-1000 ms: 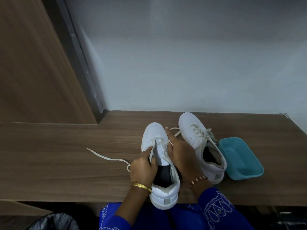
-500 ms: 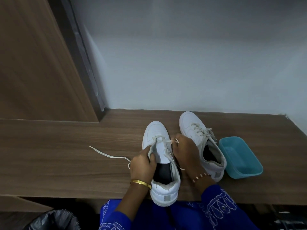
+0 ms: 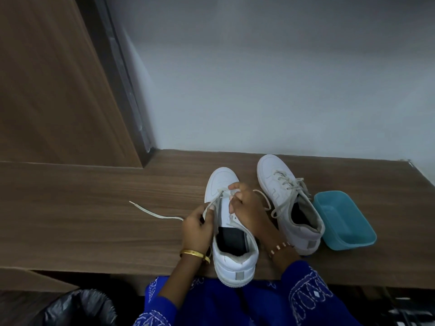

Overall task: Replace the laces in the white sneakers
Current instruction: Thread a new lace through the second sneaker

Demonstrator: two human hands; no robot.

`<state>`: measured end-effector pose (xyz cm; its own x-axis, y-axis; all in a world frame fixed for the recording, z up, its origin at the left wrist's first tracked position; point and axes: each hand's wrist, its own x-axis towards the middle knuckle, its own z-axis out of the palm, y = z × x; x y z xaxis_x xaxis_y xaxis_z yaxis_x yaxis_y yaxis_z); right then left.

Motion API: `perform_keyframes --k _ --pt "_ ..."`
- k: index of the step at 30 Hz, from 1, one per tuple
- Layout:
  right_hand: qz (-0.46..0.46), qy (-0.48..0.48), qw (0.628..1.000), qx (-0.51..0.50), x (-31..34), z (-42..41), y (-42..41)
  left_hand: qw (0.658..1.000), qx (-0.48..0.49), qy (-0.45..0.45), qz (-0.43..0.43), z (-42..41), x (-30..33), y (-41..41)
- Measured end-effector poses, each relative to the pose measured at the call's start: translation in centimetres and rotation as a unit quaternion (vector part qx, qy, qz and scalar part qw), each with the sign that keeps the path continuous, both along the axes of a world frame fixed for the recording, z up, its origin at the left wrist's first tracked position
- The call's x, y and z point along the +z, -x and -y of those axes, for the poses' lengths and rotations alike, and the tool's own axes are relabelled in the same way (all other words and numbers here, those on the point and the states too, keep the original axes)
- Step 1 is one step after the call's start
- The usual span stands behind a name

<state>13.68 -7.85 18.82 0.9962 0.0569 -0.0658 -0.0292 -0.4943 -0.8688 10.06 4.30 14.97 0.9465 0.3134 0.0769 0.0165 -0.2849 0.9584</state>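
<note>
Two white sneakers stand on the wooden table (image 3: 94,208). The near sneaker (image 3: 231,255) points away from me, its heel over the table's front edge. My left hand (image 3: 196,225) pinches its cream lace (image 3: 155,214) at the shoe's left side; the loose end trails left across the table. My right hand (image 3: 247,208) lies over the shoe's right side and pinches the lace by the front eyelets. The second sneaker (image 3: 282,196), loosely laced, stands just to the right.
A teal plastic tub (image 3: 346,222) sits right of the second sneaker. A grey wall runs behind the table; a wooden panel rises at the left. A black bin bag (image 3: 80,307) lies below the table's front edge.
My right hand has slid forward along the near sneaker toward the front eyelets. The left hand keeps its pinch on the lace, and the loose end has barely shifted.
</note>
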Motion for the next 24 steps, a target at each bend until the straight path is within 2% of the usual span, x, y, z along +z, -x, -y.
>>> perform_keyframes --k 4,11,18,22,24 --pt "0.016 -0.017 0.999 -0.044 -0.4 -0.4 0.4 0.995 -0.027 0.093 -0.021 -0.3 -0.1 -0.2" --pt "0.09 0.119 0.988 -0.03 -1.5 -1.3 0.3 0.989 -0.044 0.144 -0.015 -0.3 -0.7 -0.2" --pt "0.134 0.162 0.978 -0.006 -1.5 -1.8 0.7 0.983 -0.064 0.172 -0.014 -0.5 -0.3 0.1" --pt "0.142 0.181 0.973 0.001 -1.2 -2.2 0.7 0.955 -0.063 0.28 -0.077 -1.0 0.4 -0.9" --pt "0.144 0.167 0.975 0.001 -1.1 -2.1 0.8 0.969 -0.053 0.228 -0.075 -1.3 0.4 -1.6"
